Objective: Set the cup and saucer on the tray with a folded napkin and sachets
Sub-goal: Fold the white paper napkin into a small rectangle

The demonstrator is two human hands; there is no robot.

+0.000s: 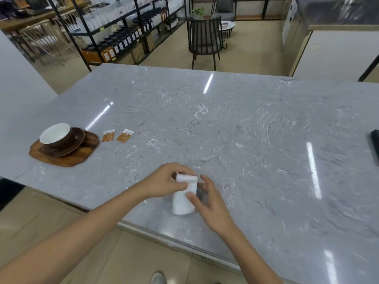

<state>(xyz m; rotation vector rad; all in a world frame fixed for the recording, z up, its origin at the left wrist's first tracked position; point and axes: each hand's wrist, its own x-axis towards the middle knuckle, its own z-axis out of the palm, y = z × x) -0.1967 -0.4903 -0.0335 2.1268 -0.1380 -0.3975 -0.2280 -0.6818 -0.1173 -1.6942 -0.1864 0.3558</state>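
Observation:
A white napkin point(183, 196) lies folded into a narrow strip near the table's front edge. My left hand point(166, 181) pinches its far end. My right hand point(207, 201) touches its right side with thumb and fingers. Far to the left a brown cup with a white inside point(55, 135) sits on a brown saucer point(67, 149), which rests on a wooden tray point(67, 160). Two orange sachets point(108, 136) point(124, 136) lie flat on the table just right of the tray.
The grey marble table point(225, 124) stretches wide to the right. A black object point(375, 144) sits at its right edge. Beyond the table stand a dark chair point(204, 41), shelves of goods point(123, 37) and a counter point(338, 52).

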